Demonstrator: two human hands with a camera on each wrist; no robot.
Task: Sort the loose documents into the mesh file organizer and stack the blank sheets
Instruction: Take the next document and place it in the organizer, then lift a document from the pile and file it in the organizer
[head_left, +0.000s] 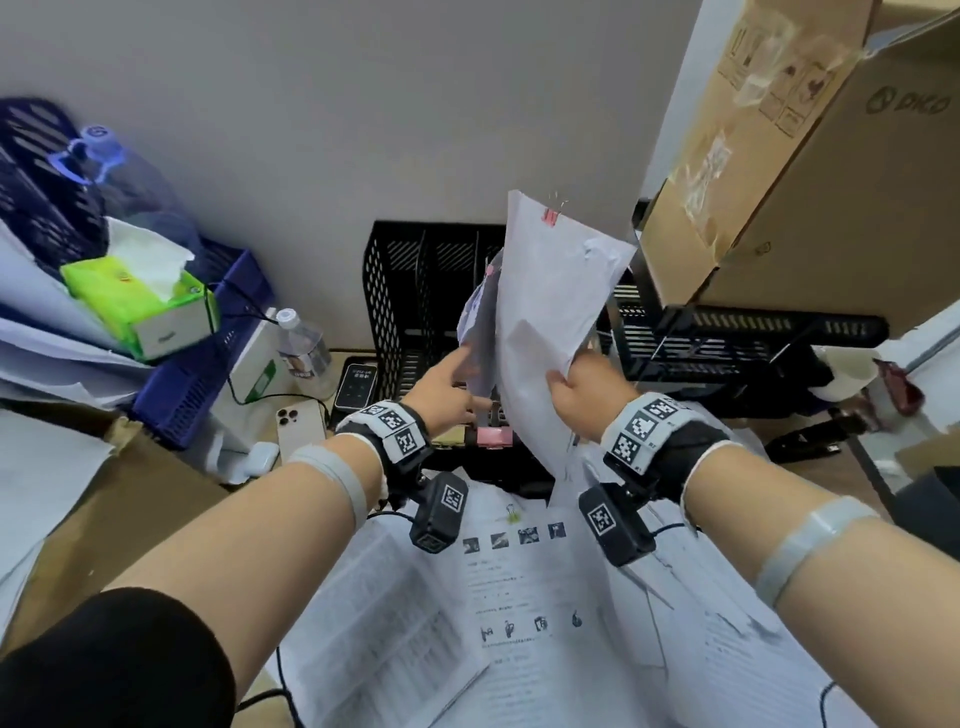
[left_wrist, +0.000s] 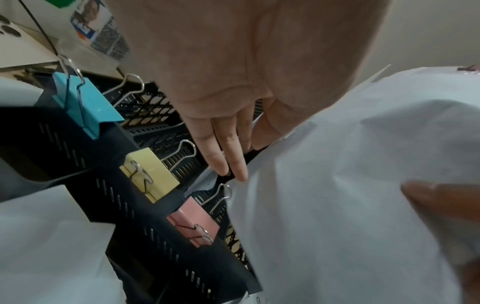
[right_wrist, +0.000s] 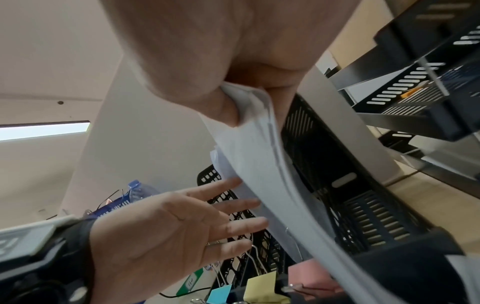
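Note:
My right hand (head_left: 576, 387) pinches a clipped bundle of white documents (head_left: 550, 312) at its lower edge and holds it upright over the black mesh file organizer (head_left: 405, 291). A pink binder clip (head_left: 549, 215) sits at the bundle's top. My left hand (head_left: 452, 384) reaches with straight fingers (right_wrist: 233, 205) against the left face of the documents (right_wrist: 259, 185), beside papers standing in a slot. Blue (left_wrist: 83, 102), yellow (left_wrist: 148, 172) and pink (left_wrist: 194, 224) binder clips mark the organizer's front wall. More printed sheets (head_left: 519, 597) lie on the desk below my wrists.
A black stacked letter tray (head_left: 727, 338) stands to the right under a cardboard box (head_left: 810, 156). At the left are a blue basket (head_left: 208, 353), a green tissue box (head_left: 140, 301), a water bottle (head_left: 301, 348) and two phones (head_left: 301, 426). A stapler (head_left: 805, 441) lies at the right.

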